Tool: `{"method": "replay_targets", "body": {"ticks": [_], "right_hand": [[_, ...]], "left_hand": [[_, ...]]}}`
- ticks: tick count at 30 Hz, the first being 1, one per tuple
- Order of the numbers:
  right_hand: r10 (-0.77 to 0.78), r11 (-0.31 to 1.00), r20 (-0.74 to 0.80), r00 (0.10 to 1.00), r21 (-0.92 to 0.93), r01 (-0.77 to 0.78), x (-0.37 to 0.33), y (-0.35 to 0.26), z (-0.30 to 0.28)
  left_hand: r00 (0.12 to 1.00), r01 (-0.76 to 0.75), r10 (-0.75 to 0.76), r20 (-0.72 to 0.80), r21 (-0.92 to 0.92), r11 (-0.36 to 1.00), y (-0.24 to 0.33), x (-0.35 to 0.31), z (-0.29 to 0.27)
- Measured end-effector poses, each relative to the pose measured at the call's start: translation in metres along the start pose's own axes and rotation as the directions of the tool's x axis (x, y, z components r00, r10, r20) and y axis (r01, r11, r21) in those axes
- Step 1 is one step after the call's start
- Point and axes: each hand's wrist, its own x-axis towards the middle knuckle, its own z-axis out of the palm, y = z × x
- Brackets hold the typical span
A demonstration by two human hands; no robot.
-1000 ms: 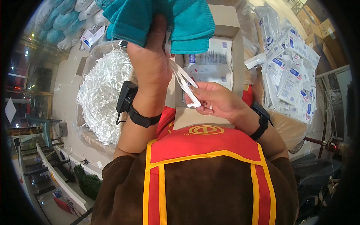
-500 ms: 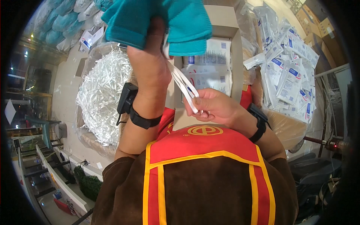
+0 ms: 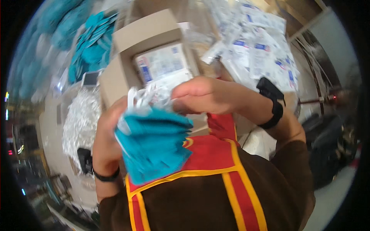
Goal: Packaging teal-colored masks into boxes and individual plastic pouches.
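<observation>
A bundle of teal cloth pieces with white straps, which look like face masks, hangs in front of my apron. My left hand grips its left side, with the fingers mostly hidden behind the cloth. At the upper edge, my right hand is curled at the bunched white straps; motion blurs its fingertips. Just beyond both hands stands an open cardboard box, with white printed packets lying inside.
White strands form a heap at the left. Behind it are a phone and a pile of teal pieces. Clear-wrapped printed packets are heaped at the far right. Teal-filled bags lie at the back left.
The teal bundle has come down from the top of the view to my apron. My right hand has moved up to its upper edge. The view has shifted, bringing the teal pile into sight.
</observation>
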Motion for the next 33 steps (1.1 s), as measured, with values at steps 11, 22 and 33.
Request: {"method": "replay_targets", "body": {"ticks": [11, 22, 33], "right_hand": [[0.107, 0.87, 0.028, 0.994, -0.487, -0.08, -0.098, -0.019, -0.003], [0.354, 0.837, -0.669, 0.654, -0.086, -0.541, -0.258, -0.02, -0.05], [0.831, 0.511, -0.553, 0.068, 0.708, -0.487, -0.373, 0.3, 0.046]], "left_hand": [[0.956, -0.291, 0.256, 0.145, 0.594, 0.75, -0.012, -0.007, 0.034], [0.97, 0.123, -0.012, -0.243, 0.445, 0.887, -0.087, -0.03, -0.052], [0.874, -0.012, 0.002, -0.485, -0.018, 1.0, -0.108, -0.017, -0.023]]}}
